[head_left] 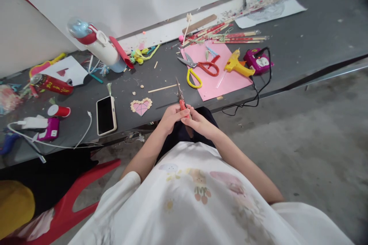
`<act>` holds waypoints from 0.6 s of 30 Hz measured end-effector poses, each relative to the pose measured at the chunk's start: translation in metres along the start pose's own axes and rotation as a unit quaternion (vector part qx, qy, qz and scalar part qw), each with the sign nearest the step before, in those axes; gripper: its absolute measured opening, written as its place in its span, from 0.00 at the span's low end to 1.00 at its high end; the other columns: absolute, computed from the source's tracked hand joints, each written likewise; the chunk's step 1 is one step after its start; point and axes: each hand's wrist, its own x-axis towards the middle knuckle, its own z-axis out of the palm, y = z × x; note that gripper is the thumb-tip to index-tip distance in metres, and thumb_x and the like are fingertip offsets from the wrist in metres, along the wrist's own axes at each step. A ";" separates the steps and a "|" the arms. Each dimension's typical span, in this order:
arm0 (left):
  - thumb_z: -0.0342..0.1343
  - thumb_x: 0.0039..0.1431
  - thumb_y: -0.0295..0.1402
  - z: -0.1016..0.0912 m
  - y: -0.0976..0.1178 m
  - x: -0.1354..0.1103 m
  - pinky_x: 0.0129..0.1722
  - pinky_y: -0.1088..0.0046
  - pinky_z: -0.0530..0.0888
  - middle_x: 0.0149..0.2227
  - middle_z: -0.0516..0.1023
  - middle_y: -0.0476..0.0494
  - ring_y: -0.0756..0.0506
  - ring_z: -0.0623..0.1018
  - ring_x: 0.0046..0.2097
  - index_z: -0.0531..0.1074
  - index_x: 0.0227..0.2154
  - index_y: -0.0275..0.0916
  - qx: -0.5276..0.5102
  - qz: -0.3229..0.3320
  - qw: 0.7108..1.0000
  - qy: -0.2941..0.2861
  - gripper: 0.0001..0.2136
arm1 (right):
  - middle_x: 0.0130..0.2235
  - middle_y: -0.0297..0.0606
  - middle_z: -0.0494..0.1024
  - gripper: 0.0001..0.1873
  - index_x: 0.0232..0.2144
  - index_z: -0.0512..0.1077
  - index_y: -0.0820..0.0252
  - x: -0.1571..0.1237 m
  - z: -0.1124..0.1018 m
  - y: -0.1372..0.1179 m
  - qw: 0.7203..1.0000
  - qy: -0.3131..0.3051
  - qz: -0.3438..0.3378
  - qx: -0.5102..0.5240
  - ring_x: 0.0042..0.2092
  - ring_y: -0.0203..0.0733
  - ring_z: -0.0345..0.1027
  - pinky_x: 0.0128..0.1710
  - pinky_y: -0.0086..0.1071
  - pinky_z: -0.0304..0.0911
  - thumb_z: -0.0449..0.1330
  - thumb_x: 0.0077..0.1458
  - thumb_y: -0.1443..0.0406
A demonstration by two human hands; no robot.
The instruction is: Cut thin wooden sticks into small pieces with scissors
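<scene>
"What's being held?"

"A red-handled, plier-like tool, with slim grey metal jaws tapering to a point. Taking twelve as straight ahead, the point aims between eleven and twelve."

"Are its jaws closed?"

"Too small to tell from here."

"Anything by the tip?"

"A thin, straight, pale stick, running roughly from nine to three. Its three-o'clock end overlaps the jaws from where I stand; whether they touch, I can't tell."
</scene>
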 end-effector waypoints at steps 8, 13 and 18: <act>0.62 0.46 0.52 -0.008 0.007 -0.001 0.49 0.66 0.70 0.38 0.80 0.40 0.42 0.78 0.44 0.75 0.41 0.32 0.062 0.009 0.998 -0.029 0.27 | 0.38 0.39 0.74 0.28 0.49 0.65 0.61 -0.001 -0.003 -0.003 1.000 0.003 0.014 0.008 0.42 0.44 0.70 0.43 0.38 0.68 0.63 0.51 0.52; 0.60 0.49 0.51 -0.011 0.016 -0.003 0.48 0.66 0.72 0.36 0.80 0.43 0.45 0.79 0.40 0.75 0.39 0.34 0.067 0.015 0.995 -0.069 0.24 | 0.25 0.32 0.70 0.24 0.43 0.64 0.61 -0.001 -0.003 -0.005 0.998 -0.004 0.053 0.017 0.27 0.38 0.66 0.26 0.32 0.64 0.62 0.50 0.51; 0.61 0.49 0.50 -0.013 0.020 -0.001 0.47 0.66 0.73 0.36 0.80 0.43 0.46 0.78 0.39 0.75 0.38 0.34 0.051 0.026 0.996 -0.066 0.23 | 0.26 0.31 0.70 0.23 0.40 0.64 0.60 0.003 -0.004 -0.007 0.999 0.010 0.042 0.000 0.27 0.36 0.65 0.26 0.30 0.62 0.63 0.50 0.51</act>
